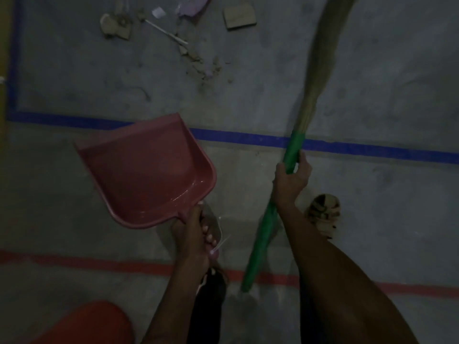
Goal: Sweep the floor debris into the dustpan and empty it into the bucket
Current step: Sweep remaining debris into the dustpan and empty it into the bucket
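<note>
Dustpan [146,170], pink plastic, sits left of center in the frame, mouth pointing up-left, pan looks bare inside; left hand [191,234] grips its handle at the pan's lower right corner, fingers curled round it. Whether the pan touches the floor [372,207] can't be told. Right hand [291,177] right of center, clenched round the green handle [268,219] of the broom [323,58]; handle runs from bottom center up to the hand, pale bristles stretch on to the upper right edge, blurred. Debris [196,60] lies in the upper part of the frame, well apart from the pan: dirt clumps, brown cardboard piece [239,16], white stick [166,31], pale purple scrap at the top edge, small white paper bit. Blue tape line [347,145] crosses the grey floor mid-frame, passing behind the pan and broom handle; another blue strip runs up the left side. Red line [87,261] crosses lower frame. Sandalled foot [323,214] just right of the right forearm. Orange-red rounded thing [87,324] in the lower left corner, cut off, can't tell what it is. Scene is dim.
</note>
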`<action>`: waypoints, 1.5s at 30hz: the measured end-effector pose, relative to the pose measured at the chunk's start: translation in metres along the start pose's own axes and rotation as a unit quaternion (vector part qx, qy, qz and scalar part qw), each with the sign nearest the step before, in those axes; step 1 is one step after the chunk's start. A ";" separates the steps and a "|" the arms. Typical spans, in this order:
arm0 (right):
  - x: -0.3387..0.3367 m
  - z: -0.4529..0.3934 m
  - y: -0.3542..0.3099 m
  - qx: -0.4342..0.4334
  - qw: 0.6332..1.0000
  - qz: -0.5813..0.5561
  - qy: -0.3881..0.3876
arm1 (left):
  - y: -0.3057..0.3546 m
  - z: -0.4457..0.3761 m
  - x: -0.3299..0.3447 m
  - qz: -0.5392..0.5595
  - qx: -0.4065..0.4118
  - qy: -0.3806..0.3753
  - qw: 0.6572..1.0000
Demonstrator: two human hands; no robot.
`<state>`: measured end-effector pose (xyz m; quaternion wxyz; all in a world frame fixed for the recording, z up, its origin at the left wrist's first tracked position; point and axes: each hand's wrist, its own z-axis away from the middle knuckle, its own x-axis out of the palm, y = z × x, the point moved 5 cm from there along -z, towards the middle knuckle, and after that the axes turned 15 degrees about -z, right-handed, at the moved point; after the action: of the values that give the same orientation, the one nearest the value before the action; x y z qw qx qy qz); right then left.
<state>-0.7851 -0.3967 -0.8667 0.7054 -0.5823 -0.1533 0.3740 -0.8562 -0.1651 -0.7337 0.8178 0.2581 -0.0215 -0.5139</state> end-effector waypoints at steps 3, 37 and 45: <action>0.009 0.062 0.029 0.040 0.996 0.019 0.081 | 0.007 -0.009 -0.041 -0.019 -0.009 0.006 1.000; 0.265 0.052 -0.090 -0.049 0.983 0.131 -0.116 | 0.147 -0.124 -0.110 0.097 -0.044 0.015 0.994; 0.282 -0.085 -0.096 0.038 0.941 0.326 -0.080 | 0.217 -0.171 -0.010 0.078 -0.058 -0.004 0.995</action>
<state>-0.5061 -0.2622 -0.8617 0.5518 -0.5414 0.0033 0.6343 -0.6297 -0.0147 -0.7828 0.8690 0.2060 -0.0148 -0.4497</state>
